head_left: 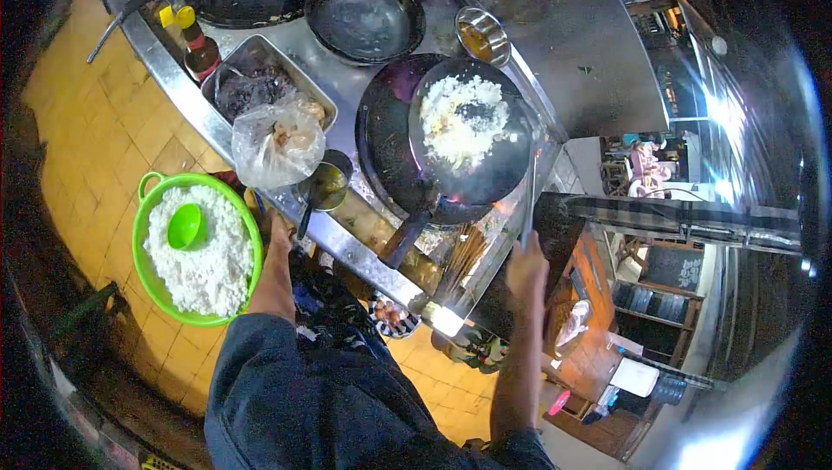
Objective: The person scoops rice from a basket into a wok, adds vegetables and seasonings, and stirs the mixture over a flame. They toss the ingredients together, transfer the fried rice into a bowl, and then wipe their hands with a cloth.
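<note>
My right hand (526,267) is closed around the long metal handle of a cooking utensil (532,188), which reaches up along the right side of the wok (511,162). The utensil's far end is hard to make out. White rice mixed with yellowish bits (464,121) lies in the wok, over a flame. The wok's dark handle (406,240) points toward me. My left hand (278,232) is at the counter's front edge, beside a green basin (141,249) of white rice (198,275) holding a green scoop (186,226). Its fingers are mostly hidden.
A clear plastic bag (277,154) rests on a metal tray (325,99) of dark food. Close by are a small pot of yellowish liquid (328,186) and sauce bottles (201,50). A black pan (364,15) and a metal bowl (482,37) sit farther back.
</note>
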Available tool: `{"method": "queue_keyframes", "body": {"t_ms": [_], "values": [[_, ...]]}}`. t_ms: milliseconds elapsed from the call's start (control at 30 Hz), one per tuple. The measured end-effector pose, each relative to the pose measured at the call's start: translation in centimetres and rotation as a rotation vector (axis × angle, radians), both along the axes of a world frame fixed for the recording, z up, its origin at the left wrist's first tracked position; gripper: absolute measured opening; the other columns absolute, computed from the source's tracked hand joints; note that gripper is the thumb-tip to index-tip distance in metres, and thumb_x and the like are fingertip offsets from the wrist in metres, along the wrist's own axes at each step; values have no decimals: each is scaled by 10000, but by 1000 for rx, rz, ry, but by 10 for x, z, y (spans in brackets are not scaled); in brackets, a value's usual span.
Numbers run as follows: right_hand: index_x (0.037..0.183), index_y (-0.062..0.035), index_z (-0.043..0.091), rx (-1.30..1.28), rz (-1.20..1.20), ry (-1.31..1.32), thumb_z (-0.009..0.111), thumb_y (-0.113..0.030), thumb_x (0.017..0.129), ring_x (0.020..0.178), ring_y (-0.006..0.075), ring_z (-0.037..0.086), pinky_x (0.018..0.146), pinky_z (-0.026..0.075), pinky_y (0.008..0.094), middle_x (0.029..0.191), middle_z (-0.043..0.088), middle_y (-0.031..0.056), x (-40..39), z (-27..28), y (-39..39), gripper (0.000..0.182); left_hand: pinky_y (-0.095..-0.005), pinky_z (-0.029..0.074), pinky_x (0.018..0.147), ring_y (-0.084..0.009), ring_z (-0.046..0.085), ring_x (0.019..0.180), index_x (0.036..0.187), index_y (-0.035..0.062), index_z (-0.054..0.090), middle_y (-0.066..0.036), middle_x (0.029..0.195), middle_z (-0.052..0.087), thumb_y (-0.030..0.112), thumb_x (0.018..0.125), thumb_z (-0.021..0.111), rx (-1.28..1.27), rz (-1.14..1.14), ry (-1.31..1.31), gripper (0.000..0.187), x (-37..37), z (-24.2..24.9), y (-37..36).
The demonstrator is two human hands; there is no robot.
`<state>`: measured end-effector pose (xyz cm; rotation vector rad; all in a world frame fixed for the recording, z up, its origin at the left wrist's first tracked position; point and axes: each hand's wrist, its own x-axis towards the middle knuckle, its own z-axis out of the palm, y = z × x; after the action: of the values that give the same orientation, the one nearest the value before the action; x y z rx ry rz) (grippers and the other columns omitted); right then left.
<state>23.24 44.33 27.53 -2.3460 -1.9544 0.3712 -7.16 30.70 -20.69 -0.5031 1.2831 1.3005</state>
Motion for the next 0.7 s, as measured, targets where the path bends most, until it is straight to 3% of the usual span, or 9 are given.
{"method": "queue_keyframes", "body": {"t_ms": [67, 133, 167, 233, 333, 433, 533, 633, 700], "values": [[1213, -15, 443, 135, 102, -13, 507, -212, 852, 782, 418, 590, 638, 478, 424, 797, 575, 296, 24, -69, 12, 415, -299, 419, 652, -157, 528, 864, 1186, 174, 481, 17, 1063, 562, 590, 858, 235, 301, -14, 161, 584, 2, 10, -6], [1196, -9, 460, 88, 179, 6, 513, -209, 849, 809, 416, 588, 664, 477, 431, 832, 573, 301, 11, -74, 3, 404, -327, 473, 784, -192, 589, 850, 1015, 91, 573, -39, 958, 610, 371, 875, 427, 82, 91, 84, 345, 0, -22, -4], [1179, -2, 476, 38, 253, 25, 520, -206, 847, 835, 414, 585, 690, 476, 437, 867, 571, 307, 6, -72, -2, 393, -327, 473, 784, -192, 589, 850, 1015, 91, 573, -39, 958, 610, 371, 875, 427, 84, 87, 88, 345, -1, -2, 1], [1187, -7, 476, 16, 311, 80, 511, -211, 853, 878, 380, 591, 712, 477, 405, 904, 579, 286, 18, -39, -11, 393, -319, 482, 761, -186, 587, 855, 1021, 91, 568, -39, 972, 608, 340, 875, 450, 97, 432, -6, 312, 4, 36, 9], [1196, 2, 467, -9, 383, 41, 521, -202, 851, 838, 336, 624, 665, 478, 376, 899, 596, 262, 20, -14, -9, 404, -329, 486, 757, -187, 585, 869, 1040, 87, 562, -40, 983, 607, 311, 883, 440, 321, 448, -156, 299, -1, 18, 8], [1144, 41, 489, 97, 68, 28, 516, -191, 850, 753, 427, 584, 617, 467, 449, 819, 577, 302, 1, -40, 9, 376, -334, 484, 765, -193, 580, 890, 1060, 81, 554, -49, 999, 603, 318, 884, 434, 341, 331, -203, 319, -5, 7, 5], [1147, 45, 485, 245, 300, 83, 512, -201, 852, 704, 446, 575, 587, 455, 470, 782, 566, 310, 14, -100, 24, 385, -340, 476, 782, -200, 574, 916, 1089, 82, 543, -59, 1026, 596, 335, 880, 437, 157, 342, -125, 345, -3, 23, 8], [1160, -3, 494, 75, 271, 33, 516, -214, 847, 729, 453, 575, 608, 463, 478, 778, 563, 305, -2, -47, -5, 378, -372, 473, 788, -209, 570, 916, 1068, 88, 549, -65, 1014, 593, 390, 880, 412, 211, 592, -266, 381, -7, 66, 19], [1193, -39, 478, -127, 220, 112, 516, -191, 850, 878, 397, 573, 691, 482, 407, 875, 570, 299, 6, -9, -11, 376, -374, 478, 740, -196, 568, 879, 1036, 116, 557, -43, 964, 596, 454, 863, 395, 144, 459, -170, 412, -8, 65, 30]]}}
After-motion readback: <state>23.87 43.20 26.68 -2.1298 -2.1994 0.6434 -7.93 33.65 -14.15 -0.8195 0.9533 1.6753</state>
